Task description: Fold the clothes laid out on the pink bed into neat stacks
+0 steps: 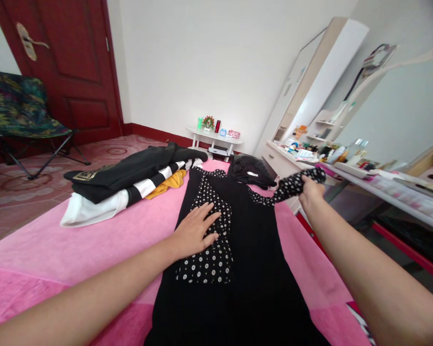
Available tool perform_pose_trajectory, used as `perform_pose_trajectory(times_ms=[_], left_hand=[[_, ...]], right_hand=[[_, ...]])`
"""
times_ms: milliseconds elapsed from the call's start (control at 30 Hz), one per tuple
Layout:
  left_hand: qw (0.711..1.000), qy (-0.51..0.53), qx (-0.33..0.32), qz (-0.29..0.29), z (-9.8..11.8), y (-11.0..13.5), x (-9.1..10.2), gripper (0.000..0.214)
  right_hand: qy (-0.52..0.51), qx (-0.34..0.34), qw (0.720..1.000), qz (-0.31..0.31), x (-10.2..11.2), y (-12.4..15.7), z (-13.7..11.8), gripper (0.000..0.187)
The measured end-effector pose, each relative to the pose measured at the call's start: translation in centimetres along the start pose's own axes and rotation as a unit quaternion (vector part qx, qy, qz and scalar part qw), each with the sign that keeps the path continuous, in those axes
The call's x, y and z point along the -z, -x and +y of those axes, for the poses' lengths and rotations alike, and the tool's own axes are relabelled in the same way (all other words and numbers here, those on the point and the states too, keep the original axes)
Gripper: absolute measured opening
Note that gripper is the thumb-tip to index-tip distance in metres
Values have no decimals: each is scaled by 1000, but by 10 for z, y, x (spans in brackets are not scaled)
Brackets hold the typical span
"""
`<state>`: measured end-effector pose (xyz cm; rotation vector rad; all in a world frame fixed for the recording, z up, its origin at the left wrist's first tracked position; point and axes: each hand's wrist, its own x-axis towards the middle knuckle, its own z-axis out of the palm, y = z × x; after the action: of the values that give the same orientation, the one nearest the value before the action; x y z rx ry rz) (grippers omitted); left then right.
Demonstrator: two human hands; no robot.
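Note:
A black dress with polka-dot sleeves and neckline lies spread out on a pink bedspread. One dotted sleeve is folded in across the dress's left side. My left hand rests flat on that sleeve, its fingers spread. Over at the right, my right hand grips the end of the other dotted sleeve, which is lifted and stretched out from the shoulder. Past the neckline sits a dark bundle of clothing with a white label.
Folded clothes in black, white and yellow form a pile on the left of the bed. A camouflage chair stands by the red door. Along the right runs a cluttered dressing table; a small white stand is against the far wall.

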<state>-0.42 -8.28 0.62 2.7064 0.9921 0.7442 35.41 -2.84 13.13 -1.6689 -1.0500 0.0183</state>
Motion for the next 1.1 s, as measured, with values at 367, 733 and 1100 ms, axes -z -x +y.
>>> perform_pose_trajectory(times_ms=[367, 733, 1100], left_hand=[[990, 15, -86, 112, 9, 4, 14, 47], [996, -17, 1, 86, 4, -7, -5, 52], [988, -145, 29, 43, -32, -56, 10, 61]], right_hand=[[18, 169, 883, -438, 45, 147, -63, 40], [69, -100, 839, -530, 128, 210, 37, 29], [-7, -99, 878, -468, 123, 218, 12, 37]])
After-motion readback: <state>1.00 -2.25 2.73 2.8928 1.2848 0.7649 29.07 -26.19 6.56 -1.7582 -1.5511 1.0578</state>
